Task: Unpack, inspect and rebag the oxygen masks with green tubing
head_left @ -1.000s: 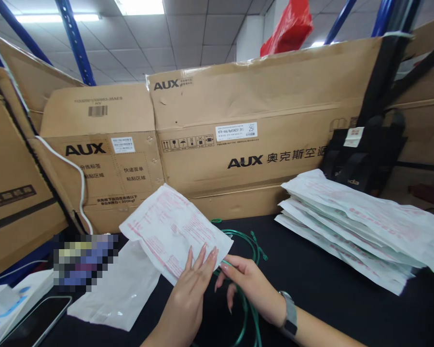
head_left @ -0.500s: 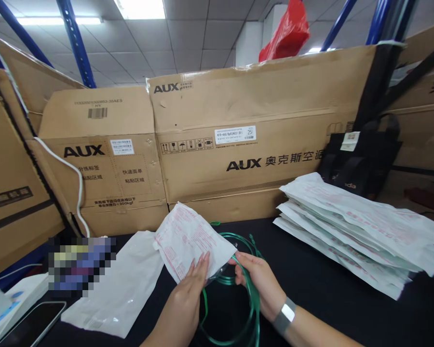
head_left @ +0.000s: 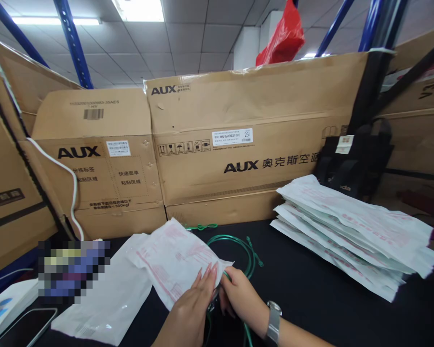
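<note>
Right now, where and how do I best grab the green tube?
Probably the far curve of the green tube, from above: it arches uncovered on the black table, while the printed packet overlaps its left side and the right hand covers a nearer part.

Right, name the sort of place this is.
Probably a warehouse or storeroom work area: AUX air-conditioner cardboard stands behind the black tabletop, a blue perforated rack upright rises at left, and printed white pouches lie stacked at right.
</note>
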`<control>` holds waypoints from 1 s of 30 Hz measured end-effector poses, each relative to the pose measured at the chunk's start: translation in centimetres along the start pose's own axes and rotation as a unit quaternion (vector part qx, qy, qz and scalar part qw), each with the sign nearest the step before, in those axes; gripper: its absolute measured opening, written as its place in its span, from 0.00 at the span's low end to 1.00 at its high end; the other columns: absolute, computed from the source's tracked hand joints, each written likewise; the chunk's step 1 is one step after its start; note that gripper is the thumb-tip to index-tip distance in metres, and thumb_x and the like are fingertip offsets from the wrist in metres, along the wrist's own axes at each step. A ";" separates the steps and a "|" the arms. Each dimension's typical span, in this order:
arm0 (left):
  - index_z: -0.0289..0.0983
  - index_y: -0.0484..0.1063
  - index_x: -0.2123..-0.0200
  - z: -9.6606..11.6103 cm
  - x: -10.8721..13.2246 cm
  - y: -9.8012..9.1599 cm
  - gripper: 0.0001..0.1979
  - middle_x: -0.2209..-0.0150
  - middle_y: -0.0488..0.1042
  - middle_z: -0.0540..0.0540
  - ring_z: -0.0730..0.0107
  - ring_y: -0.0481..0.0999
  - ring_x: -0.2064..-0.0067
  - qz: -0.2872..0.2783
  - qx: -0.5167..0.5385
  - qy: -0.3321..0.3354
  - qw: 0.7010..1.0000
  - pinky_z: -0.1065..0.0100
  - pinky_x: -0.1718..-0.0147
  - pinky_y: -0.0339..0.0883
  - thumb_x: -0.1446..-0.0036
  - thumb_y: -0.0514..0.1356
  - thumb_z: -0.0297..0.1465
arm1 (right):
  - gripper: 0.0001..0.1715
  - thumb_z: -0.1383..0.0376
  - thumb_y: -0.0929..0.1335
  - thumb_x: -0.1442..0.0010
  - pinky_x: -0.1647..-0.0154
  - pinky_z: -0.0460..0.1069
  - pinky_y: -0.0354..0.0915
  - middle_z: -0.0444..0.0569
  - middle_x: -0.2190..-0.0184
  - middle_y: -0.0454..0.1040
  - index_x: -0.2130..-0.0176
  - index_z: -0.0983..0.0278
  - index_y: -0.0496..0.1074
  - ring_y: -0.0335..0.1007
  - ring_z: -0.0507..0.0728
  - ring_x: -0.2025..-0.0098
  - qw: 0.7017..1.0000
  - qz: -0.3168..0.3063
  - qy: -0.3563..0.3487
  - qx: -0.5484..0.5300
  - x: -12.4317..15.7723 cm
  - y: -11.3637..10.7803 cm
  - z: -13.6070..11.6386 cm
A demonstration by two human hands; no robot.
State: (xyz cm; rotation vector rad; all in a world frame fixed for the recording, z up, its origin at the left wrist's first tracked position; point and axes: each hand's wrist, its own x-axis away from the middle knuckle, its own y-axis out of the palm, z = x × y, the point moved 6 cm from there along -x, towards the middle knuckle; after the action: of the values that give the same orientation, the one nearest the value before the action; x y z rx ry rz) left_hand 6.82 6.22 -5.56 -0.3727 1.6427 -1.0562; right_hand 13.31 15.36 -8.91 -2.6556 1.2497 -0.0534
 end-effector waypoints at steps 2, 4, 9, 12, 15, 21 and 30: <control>0.34 0.26 0.39 -0.3 0.3 0.7 0.39 0.46 0.64 0.40 0.66 0.66 0.48 -0.012 -0.039 -0.035 0.999 0.67 0.55 0.67 0.53 0.40 0.13 | 0.17 0.55 0.60 0.45 0.93 0.42 0.48 0.37 0.89 0.60 0.65 0.66 0.66 0.53 0.48 0.92 0.998 0.006 0.064 -0.001 -0.6 -0.3 1.3; 0.36 0.26 0.39 -1.1 0.8 1.1 0.39 0.49 0.68 0.40 0.66 0.71 0.53 -0.010 -0.073 -0.089 0.993 0.69 0.60 0.70 0.54 0.40 0.13 | 0.17 0.56 0.65 0.50 0.92 0.42 0.51 0.36 0.88 0.61 0.64 0.65 0.64 0.55 0.48 0.91 0.995 0.041 0.070 -0.053 -1.1 -1.2 1.5; 0.39 0.31 0.39 -3.4 1.9 0.9 0.32 0.58 0.75 0.42 0.71 0.78 0.70 0.008 -0.059 -0.185 0.981 0.75 0.74 0.72 0.44 0.41 0.19 | 0.23 0.59 0.68 0.54 0.60 0.51 0.66 0.49 0.65 0.68 0.59 0.66 0.62 0.70 0.55 0.64 0.985 0.102 0.004 -0.141 -0.6 -3.0 0.3; 0.35 0.35 0.39 -4.5 2.2 0.6 0.28 0.69 0.78 0.43 0.70 0.77 0.74 -0.007 -0.054 -0.217 0.975 0.74 0.75 0.70 0.41 0.42 0.24 | 0.19 0.63 0.65 0.49 0.49 0.53 0.58 0.54 0.56 0.66 0.56 0.66 0.65 0.64 0.57 0.53 0.994 0.078 -0.043 0.061 0.7 -2.8 -1.0; 0.32 0.40 0.39 -4.9 2.1 0.5 0.26 0.73 0.78 0.44 0.68 0.78 0.73 -0.026 -0.045 -0.233 0.971 0.73 0.75 0.70 0.41 0.42 0.25 | 0.19 0.68 0.64 0.48 0.50 0.54 0.57 0.54 0.58 0.66 0.54 0.65 0.67 0.61 0.59 0.54 0.954 0.055 -0.080 0.284 2.0 -2.1 -2.0; 0.32 0.42 0.40 -4.8 2.0 0.5 0.26 0.65 0.78 0.40 0.67 0.78 0.72 -0.026 -0.039 -0.241 0.969 0.71 0.77 0.70 0.42 0.42 0.24 | 0.10 0.69 0.65 0.46 0.61 0.52 0.57 0.52 0.66 0.68 0.62 0.63 0.71 0.62 0.59 0.62 0.846 0.083 -0.118 0.513 2.0 -2.0 -2.6; 0.38 0.48 0.41 -4.9 1.5 0.8 0.26 0.43 0.60 0.44 0.64 0.55 0.42 -0.027 -0.019 -0.160 0.986 0.57 0.48 0.59 0.43 0.45 0.22 | 0.09 0.68 0.63 0.44 0.62 0.50 0.55 0.48 0.70 0.68 0.72 0.62 0.72 0.61 0.56 0.65 0.845 0.070 -0.152 0.509 1.4 -2.7 -3.2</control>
State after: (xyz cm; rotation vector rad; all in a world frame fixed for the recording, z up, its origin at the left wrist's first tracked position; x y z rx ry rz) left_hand 2.15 7.81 -7.09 -0.5852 1.3722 -0.9505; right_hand 15.86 15.45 -5.30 -1.5713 0.9144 -0.2010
